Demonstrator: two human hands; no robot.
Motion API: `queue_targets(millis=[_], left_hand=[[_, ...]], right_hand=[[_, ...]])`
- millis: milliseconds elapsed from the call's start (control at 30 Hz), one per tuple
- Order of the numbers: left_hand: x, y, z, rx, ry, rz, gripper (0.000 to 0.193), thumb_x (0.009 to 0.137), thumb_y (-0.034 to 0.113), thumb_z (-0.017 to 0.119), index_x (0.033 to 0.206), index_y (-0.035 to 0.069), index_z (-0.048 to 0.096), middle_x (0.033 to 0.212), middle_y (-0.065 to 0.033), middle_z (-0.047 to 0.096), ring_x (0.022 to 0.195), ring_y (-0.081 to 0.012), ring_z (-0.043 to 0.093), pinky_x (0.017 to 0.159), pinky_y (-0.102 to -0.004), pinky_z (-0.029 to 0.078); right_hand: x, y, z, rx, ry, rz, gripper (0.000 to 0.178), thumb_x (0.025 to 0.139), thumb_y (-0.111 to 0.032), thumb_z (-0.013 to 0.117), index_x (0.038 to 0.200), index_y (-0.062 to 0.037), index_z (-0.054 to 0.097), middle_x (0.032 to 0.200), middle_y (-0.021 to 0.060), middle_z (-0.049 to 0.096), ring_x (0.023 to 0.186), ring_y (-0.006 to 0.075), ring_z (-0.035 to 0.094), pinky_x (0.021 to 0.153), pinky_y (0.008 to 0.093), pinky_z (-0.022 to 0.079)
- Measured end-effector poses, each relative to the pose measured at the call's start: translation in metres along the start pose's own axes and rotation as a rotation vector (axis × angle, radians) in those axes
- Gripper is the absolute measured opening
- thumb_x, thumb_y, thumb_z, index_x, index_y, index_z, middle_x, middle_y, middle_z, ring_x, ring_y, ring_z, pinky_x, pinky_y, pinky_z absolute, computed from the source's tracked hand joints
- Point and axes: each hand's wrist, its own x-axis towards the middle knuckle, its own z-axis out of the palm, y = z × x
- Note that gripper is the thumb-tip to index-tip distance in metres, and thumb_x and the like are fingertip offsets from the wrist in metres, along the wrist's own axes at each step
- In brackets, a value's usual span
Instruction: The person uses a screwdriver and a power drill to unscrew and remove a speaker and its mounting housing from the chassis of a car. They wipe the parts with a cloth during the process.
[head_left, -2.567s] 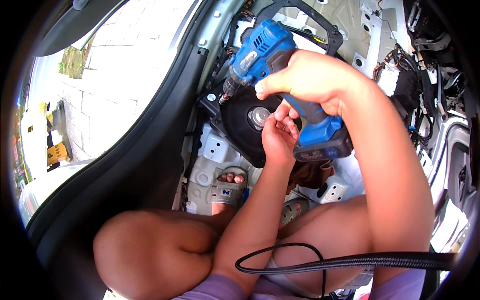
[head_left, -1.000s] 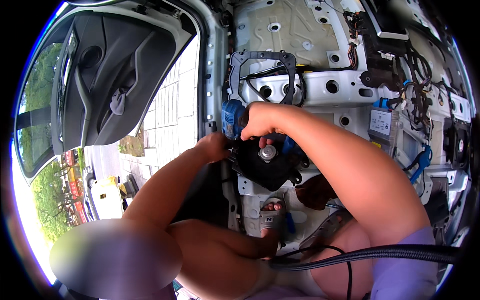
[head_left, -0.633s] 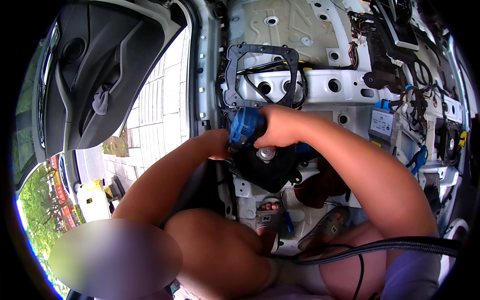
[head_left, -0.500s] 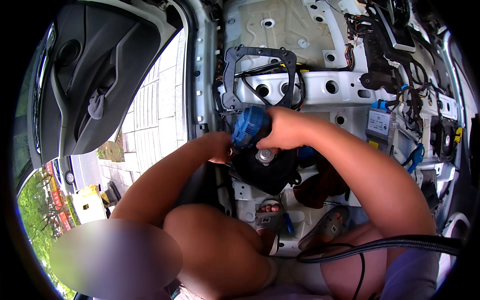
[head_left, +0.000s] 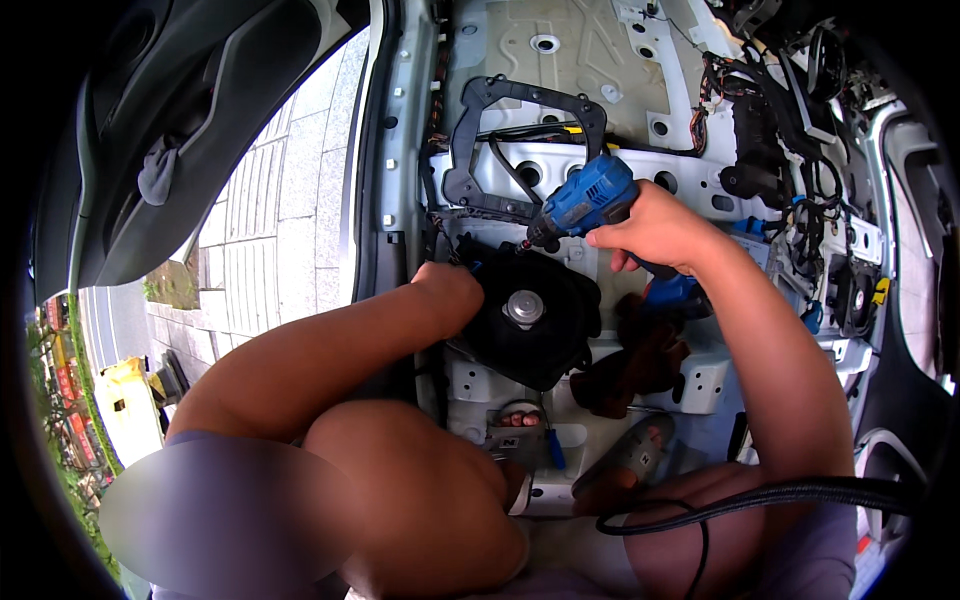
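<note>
My right hand [head_left: 652, 235] is wrapping around a blue drill [head_left: 588, 198], hiding most of the handle. The bit's pointing down-left of that grip at the top edge of a black speaker-looking unit [head_left: 500, 352]; can't tell if it's touching. My left hand [head_left: 450, 298] is pressing in at the unit's left side, fingers hidden, so no clue what they're holding. A sandal [head_left: 645, 459] below my right grip is showing a lettered patch; a pale label [head_left: 752, 250] right of that grip is coming out unreadable.
</note>
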Motion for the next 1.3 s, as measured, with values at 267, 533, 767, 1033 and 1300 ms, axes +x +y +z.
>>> queue_targets(millis=[267, 533, 767, 1033, 1300], left_hand=[[0.018, -0.061, -0.022, -0.249, 0.037, 0.1, 0.028, 0.095, 0.027, 0.065, 0.102, 0.002, 0.076, 0.105, -0.0213, 0.074, 0.103, -0.0387, 0.071, 0.087, -0.0462, 0.057], [0.051, -0.077, 0.011, -1.581, 0.028, 0.2, 0.034, 0.108, 0.037, 0.057, 0.09, 0.008, 0.058, 0.077, 0.0006, 0.049, 0.07, -0.0131, 0.049, 0.066, -0.0287, 0.044], [0.058, -0.051, 0.004, -2.19, -0.228, 0.362, 0.016, 0.102, 0.02, 0.056, 0.094, 0.008, 0.061, 0.079, 0.0013, 0.048, 0.076, -0.013, 0.052, 0.067, -0.0258, 0.043], [0.108, -0.024, 0.009, -0.494, 0.257, -0.143, 0.045, 0.092, 0.03, 0.058, 0.129, 0.007, 0.069, 0.129, -0.0202, 0.069, 0.124, -0.0388, 0.065, 0.105, -0.0464, 0.053], [0.107, -0.043, 0.017, -0.59, 0.27, 0.083, 0.046, 0.085, 0.023, 0.065, 0.129, 0.009, 0.067, 0.136, -0.0218, 0.065, 0.133, -0.0389, 0.058, 0.11, -0.0457, 0.048]], right_hand=[[0.006, 0.013, 0.011, 0.113, 0.076, 0.057, 0.02, 0.088, -0.015, 0.081, 0.101, -0.0026, 0.072, 0.082, 0.0055, 0.071, 0.063, 0.0157, 0.07, 0.054, 0.0309, 0.057], [0.011, 0.021, 0.016, -0.113, 0.089, 0.008, 0.019, 0.086, -0.018, 0.078, 0.097, -0.0043, 0.071, 0.077, 0.005, 0.071, 0.063, 0.0142, 0.07, 0.057, 0.032, 0.057], [0.001, 0.02, 0.025, -0.106, 0.136, -0.015, 0.018, 0.087, -0.019, 0.078, 0.093, -0.0034, 0.071, 0.073, 0.0061, 0.071, 0.062, 0.0154, 0.07, 0.06, 0.0344, 0.055], [-0.017, 0.034, 0.027, -0.046, 0.182, 0.014, 0.018, 0.089, -0.017, 0.08, 0.095, -0.0029, 0.071, 0.075, 0.0047, 0.071, 0.064, 0.013, 0.068, 0.062, 0.0334, 0.055], [-0.039, 0.023, 0.023, 0.09, 0.174, 0.101, 0.024, 0.09, -0.02, 0.081, 0.105, -0.0041, 0.07, 0.078, 0.0041, 0.072, 0.066, 0.0111, 0.067, 0.062, 0.032, 0.055]])
